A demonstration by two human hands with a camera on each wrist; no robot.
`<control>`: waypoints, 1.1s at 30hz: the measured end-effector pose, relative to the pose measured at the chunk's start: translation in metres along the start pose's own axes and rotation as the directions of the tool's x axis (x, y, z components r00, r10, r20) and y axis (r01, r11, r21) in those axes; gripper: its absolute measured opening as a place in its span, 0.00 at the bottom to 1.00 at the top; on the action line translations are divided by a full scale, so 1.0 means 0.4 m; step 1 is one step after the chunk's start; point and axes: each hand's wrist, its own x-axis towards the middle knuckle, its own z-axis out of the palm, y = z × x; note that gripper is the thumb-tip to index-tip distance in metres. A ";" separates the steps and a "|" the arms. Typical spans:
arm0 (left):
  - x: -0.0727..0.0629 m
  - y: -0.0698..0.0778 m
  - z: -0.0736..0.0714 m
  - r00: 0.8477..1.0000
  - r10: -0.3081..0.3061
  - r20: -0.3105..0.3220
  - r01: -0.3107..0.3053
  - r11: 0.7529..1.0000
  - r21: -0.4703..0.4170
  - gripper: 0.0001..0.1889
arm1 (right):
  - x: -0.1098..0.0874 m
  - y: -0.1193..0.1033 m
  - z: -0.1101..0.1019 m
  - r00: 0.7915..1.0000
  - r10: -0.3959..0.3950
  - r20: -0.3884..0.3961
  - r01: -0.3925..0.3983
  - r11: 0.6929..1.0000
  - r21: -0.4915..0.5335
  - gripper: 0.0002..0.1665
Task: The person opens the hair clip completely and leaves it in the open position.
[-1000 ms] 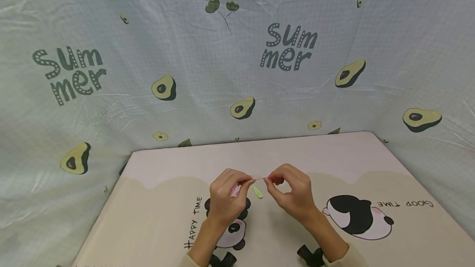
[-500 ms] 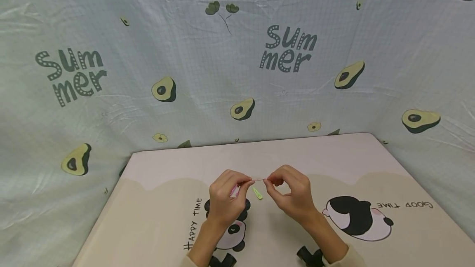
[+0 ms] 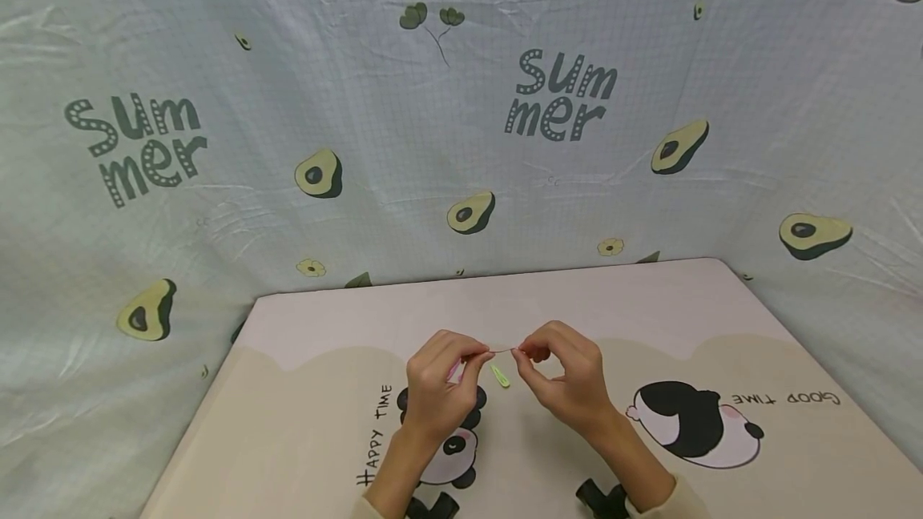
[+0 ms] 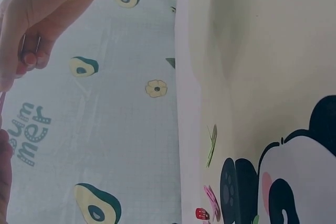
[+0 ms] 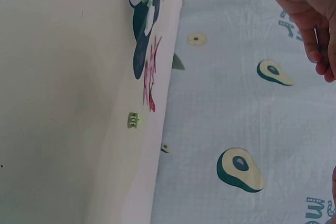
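Observation:
In the head view a thin, pale pinkish strip [image 3: 502, 350] stretches between the two hands above the table. My left hand [image 3: 440, 383] pinches one end between thumb and forefinger. At the other end my right hand [image 3: 566, 371] pinches it the same way. Its exact kind is too small to tell. Below the gap lies a small green hair clip [image 3: 501, 376]. Pink slender pieces [image 3: 456, 371] are partly hidden behind the left hand; the left wrist view shows these pink pieces [image 4: 212, 203] beside a small red one [image 4: 202, 214].
The table [image 3: 288, 423] has a cover printed with panda figures and lettering. Black devices sit by the left wrist [image 3: 433, 505] and right wrist [image 3: 604, 497]. A pale curtain [image 3: 389, 118] with avocado prints hangs behind the table's far edge.
Both hands hold nearly the same place and the same pinch on the strip. The whole head view has shifted slightly downward since the earliest frame.

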 end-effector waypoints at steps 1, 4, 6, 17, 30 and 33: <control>0.000 0.000 0.000 1.000 0.000 0.001 0.000 1.000 -0.001 0.08 | 0.000 0.001 0.000 1.000 0.002 0.000 -0.002 1.000 -0.001 0.12; 0.000 -0.001 0.001 1.000 0.000 0.000 0.000 1.000 -0.002 0.09 | -0.001 0.002 0.000 1.000 0.001 -0.002 -0.001 1.000 -0.001 0.14; -0.001 -0.001 0.002 1.000 0.002 -0.003 -0.002 1.000 -0.002 0.09 | -0.001 0.002 0.001 1.000 -0.003 -0.004 0.003 1.000 -0.001 0.14; -0.003 -0.003 0.004 1.000 0.004 -0.006 -0.004 1.000 -0.003 0.06 | 0.000 0.004 0.000 1.000 -0.020 -0.007 0.020 1.000 0.002 0.09; -0.005 -0.002 0.006 1.000 0.003 0.002 -0.003 1.000 -0.003 0.07 | -0.003 0.002 -0.002 1.000 -0.009 0.004 0.009 1.000 0.000 0.05; -0.007 -0.002 0.006 1.000 0.002 0.000 -0.002 1.000 -0.003 0.07 | -0.003 0.001 -0.001 1.000 -0.008 0.008 0.008 1.000 0.000 0.06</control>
